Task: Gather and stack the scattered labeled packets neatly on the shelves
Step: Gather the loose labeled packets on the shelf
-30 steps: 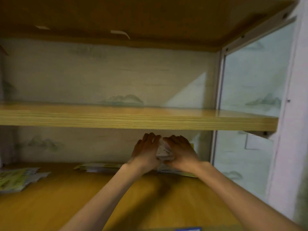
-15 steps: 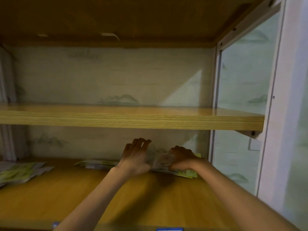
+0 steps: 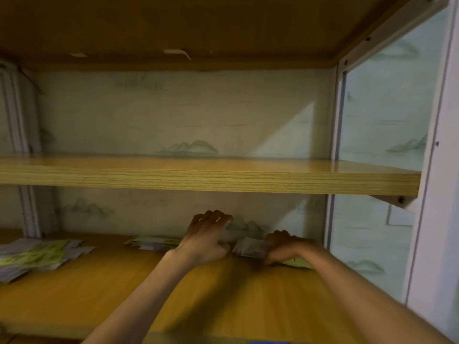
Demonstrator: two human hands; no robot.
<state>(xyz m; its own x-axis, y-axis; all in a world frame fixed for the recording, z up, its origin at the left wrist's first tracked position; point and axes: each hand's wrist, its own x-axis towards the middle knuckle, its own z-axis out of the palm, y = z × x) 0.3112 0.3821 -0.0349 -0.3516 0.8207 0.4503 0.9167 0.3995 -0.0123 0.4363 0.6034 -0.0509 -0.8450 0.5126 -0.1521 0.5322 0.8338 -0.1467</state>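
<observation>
Both hands were deep in the lower shelf (image 3: 223, 306), working on the packets.

The right hand (image 3: 283, 247) gripped a small stack of packets (image 3: 250, 247) lying just left of it, while the left hand (image 3: 206, 240) sat beside that stack with fingers loosely curled and holding nothing. A loose pile (image 3: 37, 256) lay far out to the left.

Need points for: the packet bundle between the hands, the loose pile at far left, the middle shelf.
packet bundle (image 3: 250, 247), head view, middle of its front face.
loose pile (image 3: 37, 255), head view, top packets.
middle shelf (image 3: 198, 180), head view, front edge.
</observation>
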